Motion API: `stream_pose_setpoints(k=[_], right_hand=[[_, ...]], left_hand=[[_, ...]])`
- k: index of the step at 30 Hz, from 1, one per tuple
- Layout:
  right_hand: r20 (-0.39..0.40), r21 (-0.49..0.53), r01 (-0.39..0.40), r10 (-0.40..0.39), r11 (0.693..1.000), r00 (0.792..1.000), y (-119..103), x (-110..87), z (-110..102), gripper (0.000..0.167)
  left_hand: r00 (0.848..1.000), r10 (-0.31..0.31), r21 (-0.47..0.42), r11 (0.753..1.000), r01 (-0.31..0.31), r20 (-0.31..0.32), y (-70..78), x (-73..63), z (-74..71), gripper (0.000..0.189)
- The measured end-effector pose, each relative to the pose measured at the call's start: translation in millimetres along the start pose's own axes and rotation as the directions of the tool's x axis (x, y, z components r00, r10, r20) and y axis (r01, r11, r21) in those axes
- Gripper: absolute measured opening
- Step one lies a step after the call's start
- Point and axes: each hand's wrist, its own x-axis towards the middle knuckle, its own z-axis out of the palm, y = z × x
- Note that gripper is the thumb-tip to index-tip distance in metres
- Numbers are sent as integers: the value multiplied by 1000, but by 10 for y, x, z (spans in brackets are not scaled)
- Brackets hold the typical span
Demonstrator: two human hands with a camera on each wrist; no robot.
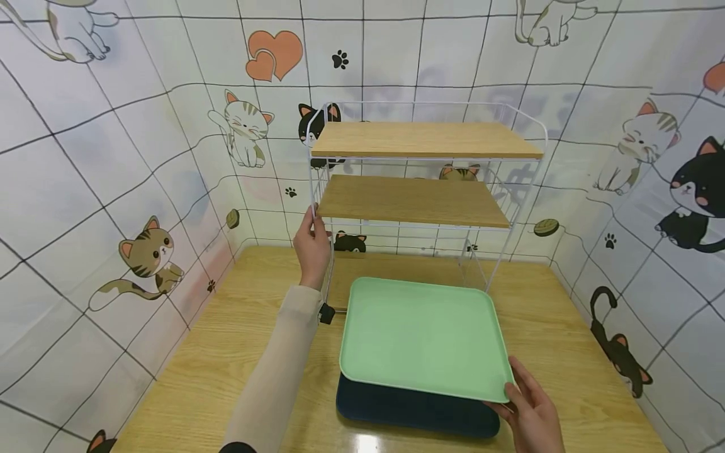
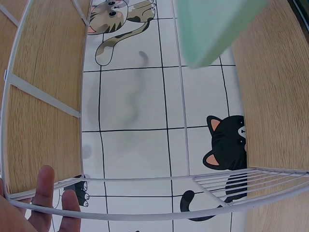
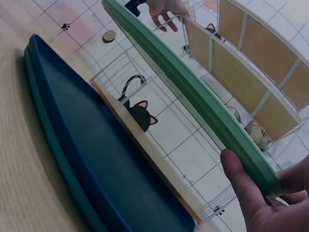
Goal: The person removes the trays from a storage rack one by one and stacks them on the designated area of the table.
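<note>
A light green tray point(image 1: 425, 340) is tilted above the table, its front right corner pinched by my right hand point(image 1: 532, 409). In the right wrist view the thumb point(image 3: 236, 174) presses the tray's underside, and the other fingers are on the opposite face. Beneath it a dark blue tray point(image 1: 413, 415) lies on a teal tray point(image 3: 58, 145). My left hand point(image 1: 313, 242) grips the left side of a white wire rack point(image 1: 546, 135) at the middle shelf point(image 1: 413, 200). Its fingers show past the wire in the left wrist view.
The rack has wooden boards on its top point(image 1: 425, 139), middle and bottom levels. It stands at the back of a wooden table point(image 1: 226, 352). White cloth walls point(image 1: 396, 50) printed with cats and grid lines enclose the back and both sides.
</note>
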Motion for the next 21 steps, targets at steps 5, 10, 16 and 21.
stream_pose_setpoints(k=[5,10,16,21], right_hand=[[9,21,-18,17,1000,1000,119,-8,-62,66],[-2,11,-65,65,998,998,200,1,-69,64],[-6,-28,-103,103,994,995,281,24,-53,63],[-14,-38,-130,130,991,991,352,40,-62,64]], left_hand=[[1000,-1,-11,1000,1,2,2,-7,8,41],[1000,0,-26,1000,1,8,16,-22,0,41],[1000,6,-10,1000,-6,0,12,-22,5,41],[1000,12,-11,1000,-12,0,13,-33,11,42]])
